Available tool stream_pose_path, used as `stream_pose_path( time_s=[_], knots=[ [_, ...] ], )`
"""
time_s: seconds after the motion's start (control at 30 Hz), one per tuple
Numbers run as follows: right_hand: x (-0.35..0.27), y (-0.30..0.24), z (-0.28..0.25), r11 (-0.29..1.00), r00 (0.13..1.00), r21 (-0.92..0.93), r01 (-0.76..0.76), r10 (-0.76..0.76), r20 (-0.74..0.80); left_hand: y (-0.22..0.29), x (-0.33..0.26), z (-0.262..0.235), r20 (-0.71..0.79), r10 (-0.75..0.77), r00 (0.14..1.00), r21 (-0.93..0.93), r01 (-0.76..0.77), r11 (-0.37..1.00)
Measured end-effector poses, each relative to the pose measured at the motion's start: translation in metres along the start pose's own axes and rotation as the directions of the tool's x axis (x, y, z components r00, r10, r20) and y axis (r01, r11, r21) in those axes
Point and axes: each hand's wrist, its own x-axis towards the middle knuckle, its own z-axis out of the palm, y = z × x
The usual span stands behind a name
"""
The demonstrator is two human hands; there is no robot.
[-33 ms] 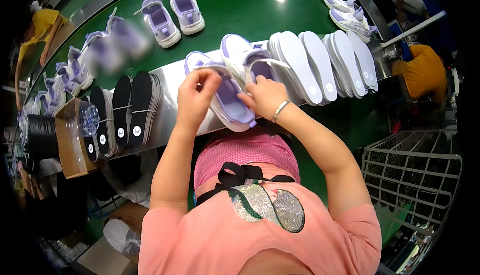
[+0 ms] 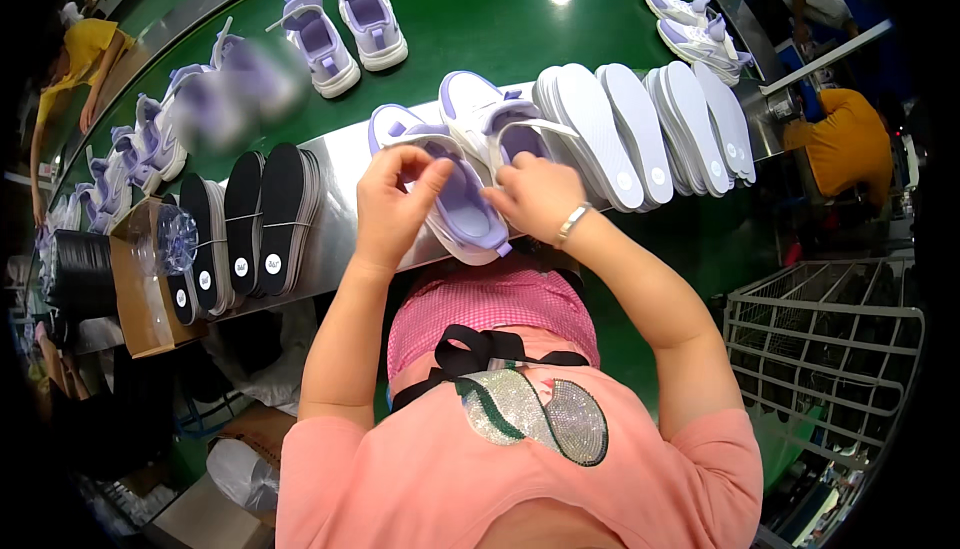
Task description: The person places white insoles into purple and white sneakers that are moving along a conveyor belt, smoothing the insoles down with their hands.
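Observation:
A pair of white and lilac sneakers stands in front of me, toes pointing away. My left hand (image 2: pixel 392 211) is at the collar of the left sneaker (image 2: pixel 468 211), fingers curled and thumb drawn toward them; anything between the fingertips is too hidden to make out. My right hand (image 2: pixel 540 197) is bent over the near end of the right sneaker (image 2: pixel 470 97), fingers at its opening. Its thumb reaches across to the left sneaker's edge. A pale lace crosses the right sneaker's opening. The right hand covers that sneaker's heel.
White insoles (image 2: pixel 598 134) lie in stacks to the right, beside the sneakers. Bundled black insoles (image 2: pixel 285 209) and an open cardboard box (image 2: pixel 150 289) are at left. More sneakers (image 2: pixel 322 44) stand on the green surface (image 2: pixel 480 9). A wire basket (image 2: pixel 820 339) is at lower right.
My right hand has shifted slightly right. The left thumb has moved a little away from the curled fingers. The sneakers stay nearly in place.

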Motion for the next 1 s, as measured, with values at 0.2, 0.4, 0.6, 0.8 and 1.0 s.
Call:
stream_pose_path(
  time_s=[0.2,0.4,0.6,0.8,1.0],
  knots=[
    [-0.013,0.08,-0.019,0.951,0.865,0.273,-0.146,0.256,-0.432,-0.033,-0.018,0.025,-0.316,0.307,0.898,0.337,-0.197,0.921],
    [-0.001,0.133,0.023,0.885,0.877,-0.045,-0.464,0.451,-0.168,-0.045,-0.003,0.035,-0.253,-0.028,0.967,-0.143,-0.008,0.99],
    [0.012,0.127,0.012,0.787,0.787,-0.039,-0.616,0.612,-0.075,-0.066,0.004,0.032,-0.173,-0.081,0.982,0.083,0.097,0.992],
    [0.0,0.144,-0.013,0.852,0.775,0.32,-0.414,0.514,-0.367,-0.061,-0.004,0.031,-0.111,-0.128,0.986,0.174,0.146,0.974],
    [-0.024,0.039,-0.094,0.878,0.963,0.437,0.195,-0.088,-0.254,-0.064,-0.007,0.033,-0.138,-0.183,0.973,0.111,0.199,0.974]
  ],
)
